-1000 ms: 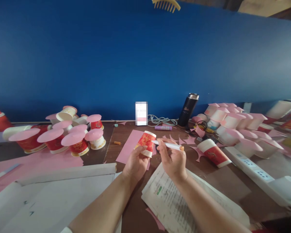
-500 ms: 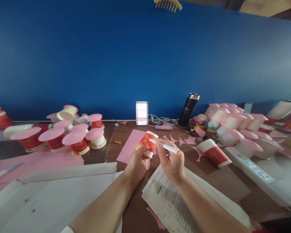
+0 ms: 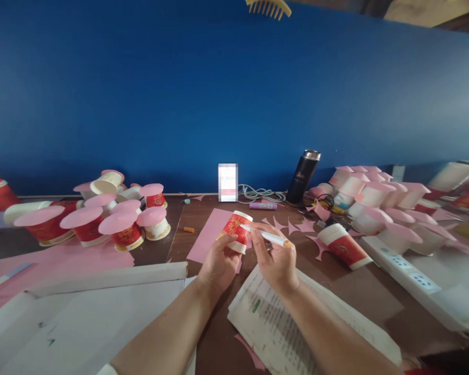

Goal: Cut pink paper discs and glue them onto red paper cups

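In the middle of the view a red and white paper cup (image 3: 240,226) lies tilted in my left hand (image 3: 221,263), which is closed around its lower side. My right hand (image 3: 276,256) grips a white marker (image 3: 270,237). The marker's tip is at the cup's red printed side; whether it touches cannot be made out. Under the cup, partly covered, a pink paper sheet (image 3: 208,237) rests on the brown table (image 3: 180,255). Below my right hand sits a stack of printed pages (image 3: 258,317).
Cups topped with pink discs (image 3: 119,223) crowd the left, more pink-topped cups (image 3: 375,187) the right. A black thermos (image 3: 304,177), a phone (image 3: 227,182) and a purple glue stick (image 3: 263,206) stand or lie at the back. Stacked cups (image 3: 344,246) and a power strip (image 3: 400,263) are right.
The cup appears turned slightly in my left hand, showing more of its red print. The marker stays near the same spot. The whole view has shifted a little.
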Demonstrator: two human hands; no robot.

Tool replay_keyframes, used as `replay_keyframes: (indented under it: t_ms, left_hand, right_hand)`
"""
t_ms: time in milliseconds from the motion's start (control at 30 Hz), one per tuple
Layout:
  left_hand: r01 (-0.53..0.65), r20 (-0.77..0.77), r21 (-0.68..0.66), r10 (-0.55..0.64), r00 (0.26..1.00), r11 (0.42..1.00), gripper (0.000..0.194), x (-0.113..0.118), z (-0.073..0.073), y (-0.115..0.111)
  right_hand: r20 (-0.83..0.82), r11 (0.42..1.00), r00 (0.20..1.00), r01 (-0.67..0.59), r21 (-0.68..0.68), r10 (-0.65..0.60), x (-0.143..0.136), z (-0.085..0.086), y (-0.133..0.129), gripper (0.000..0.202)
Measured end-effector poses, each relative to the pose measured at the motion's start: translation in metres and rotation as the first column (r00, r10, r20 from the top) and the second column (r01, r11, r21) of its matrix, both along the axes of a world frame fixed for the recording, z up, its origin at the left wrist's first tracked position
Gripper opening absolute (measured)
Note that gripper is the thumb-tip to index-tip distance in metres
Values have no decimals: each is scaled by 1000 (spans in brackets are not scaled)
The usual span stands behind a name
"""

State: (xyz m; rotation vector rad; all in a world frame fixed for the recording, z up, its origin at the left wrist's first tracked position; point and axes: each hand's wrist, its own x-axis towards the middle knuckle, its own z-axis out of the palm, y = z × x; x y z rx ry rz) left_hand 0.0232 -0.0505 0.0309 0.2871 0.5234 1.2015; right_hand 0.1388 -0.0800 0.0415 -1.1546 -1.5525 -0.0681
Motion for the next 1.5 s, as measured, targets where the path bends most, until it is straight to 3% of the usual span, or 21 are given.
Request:
replay_keyframes:
  t_ms: [567, 833, 1067, 1500]
  left_hand:
    - [-2, 7, -30, 2, 1000, 1000, 11, -5, -5, 3]
    - [-18, -11, -49, 17, 1000, 999, 13, -5, -1, 2]
    - [-40, -56, 6, 41, 998, 999, 14, -2, -2, 0]
    - [-47, -54, 29, 49, 997, 998, 13, 0, -3, 0]
  right_hand:
    - [20, 998, 998, 57, -24, -57, 2, -2, 0, 16]
    - [-26, 997, 998, 54, -48, -56, 3, -4, 1, 17]
    - [-109, 999, 994, 28, -19, -30, 6, -7, 4, 20]
    - [-74, 997, 995, 59, -46, -62, 5, -6, 4, 18]
